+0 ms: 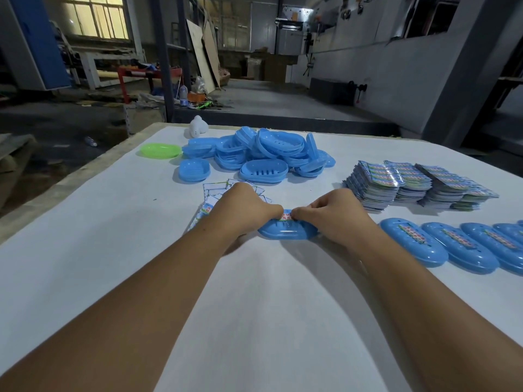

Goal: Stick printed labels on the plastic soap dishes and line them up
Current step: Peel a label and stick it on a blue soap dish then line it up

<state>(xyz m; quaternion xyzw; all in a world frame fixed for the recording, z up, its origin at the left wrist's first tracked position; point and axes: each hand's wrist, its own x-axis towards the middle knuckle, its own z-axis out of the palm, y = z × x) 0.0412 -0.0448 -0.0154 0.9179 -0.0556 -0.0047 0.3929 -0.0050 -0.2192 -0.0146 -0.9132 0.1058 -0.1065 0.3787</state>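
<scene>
Leftmost on the white table point(85, 222) lies a green dish point(161, 151), upturned and alone, with a small white object point(196, 126) behind it near the far edge. Next comes a heap of blue dishes point(254, 154), loosely piled, some on edge, some showing slotted bottoms; nothing lies in them. Just in front of the heap, loose labels point(210, 190) are scattered flat, partly hidden by the left hand point(243, 206). That hand and the right hand point(332, 212) meet over one blue dish point(287, 232), which rests bottom-up on the table at centre. Both sets of fingertips press a label point(286, 215) onto its top; the left hand also curls round the dish's left end, the right hand round its right end. Red characters show on the label, too small to read. Farther right, stacks of printed labels point(418, 183) stand in leaning piles. Nearer, at the right edge, a row of labelled dishes point(452, 246) lies side by side, touching, each bearing a strip with red print that cannot be read.
</scene>
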